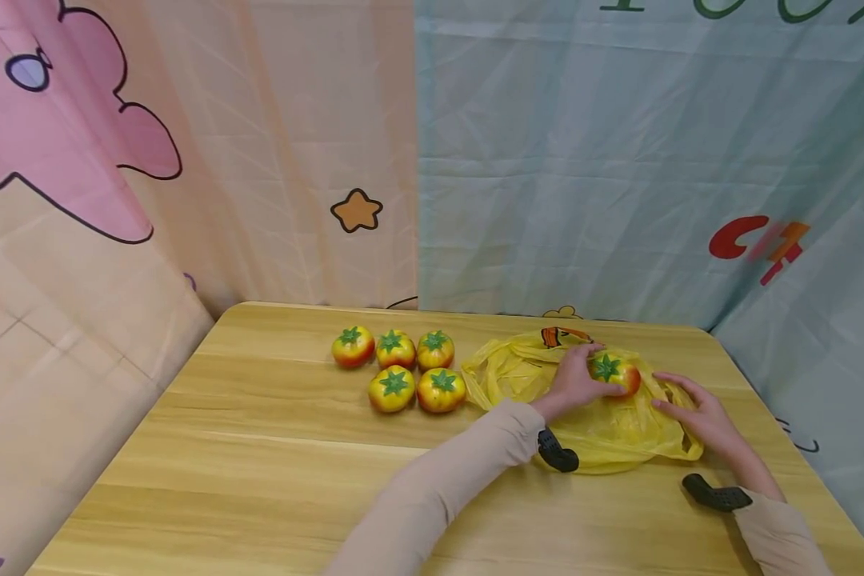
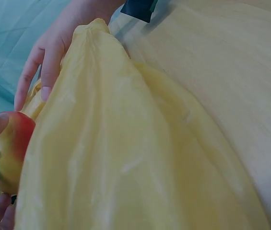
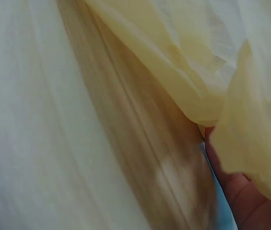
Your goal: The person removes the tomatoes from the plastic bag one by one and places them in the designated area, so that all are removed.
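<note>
My left hand grips a toy tomato, yellow and red with a green star-shaped leaf top, over a crumpled yellow plastic bag. In the left wrist view the thumb lies on the tomato and the fingertips curl beneath it. The right hand is at the bag's right side, thumb and fingers spread towards the tomato. Thin plastic hangs over part of the right hand in the right wrist view, hiding its fingertips. A raised fold of the bag fills the middle of the left wrist view.
Several more toy tomatoes stand together in two rows left of the bag. All of it lies on a wooden table. Printed cloth curtains hang behind the table and along its sides. A black wrist device sits at each sleeve.
</note>
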The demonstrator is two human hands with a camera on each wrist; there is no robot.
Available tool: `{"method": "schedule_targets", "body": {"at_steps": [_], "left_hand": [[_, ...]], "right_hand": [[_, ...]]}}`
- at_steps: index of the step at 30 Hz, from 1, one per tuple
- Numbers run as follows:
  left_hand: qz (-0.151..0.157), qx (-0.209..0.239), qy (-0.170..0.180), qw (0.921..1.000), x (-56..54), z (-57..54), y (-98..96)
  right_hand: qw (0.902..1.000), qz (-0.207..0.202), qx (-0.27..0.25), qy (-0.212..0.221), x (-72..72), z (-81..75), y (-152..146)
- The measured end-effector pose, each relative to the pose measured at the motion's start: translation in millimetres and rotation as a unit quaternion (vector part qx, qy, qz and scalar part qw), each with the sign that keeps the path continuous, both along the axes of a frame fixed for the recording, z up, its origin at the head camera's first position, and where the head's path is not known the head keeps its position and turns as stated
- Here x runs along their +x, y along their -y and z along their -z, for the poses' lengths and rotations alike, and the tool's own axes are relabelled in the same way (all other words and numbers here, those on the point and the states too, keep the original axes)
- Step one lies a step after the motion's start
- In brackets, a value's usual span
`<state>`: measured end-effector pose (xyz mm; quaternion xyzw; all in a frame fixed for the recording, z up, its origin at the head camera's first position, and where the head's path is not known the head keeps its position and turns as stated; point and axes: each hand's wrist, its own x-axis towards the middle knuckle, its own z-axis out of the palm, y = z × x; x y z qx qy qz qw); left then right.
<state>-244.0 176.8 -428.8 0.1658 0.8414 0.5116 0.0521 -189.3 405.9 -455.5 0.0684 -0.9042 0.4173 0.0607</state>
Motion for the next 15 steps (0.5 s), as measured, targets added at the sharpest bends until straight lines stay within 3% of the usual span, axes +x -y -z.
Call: {"method": "schedule_targets", "body": {"at_steps": [7,15], "left_hand": [[-0.003,-0.003,-0.015,0.9999,-3.5,9.2,-8.2],[0.005,-0.023,-0.007,0.9997,-2.4,12.4,-8.3]], "right_hand": [[0.9999,-0.007,-0.014,0.001,0.2,-0.1,1],[0.9999,-0.009,-0.010,-0.006,0.3,0.6,0]]}}
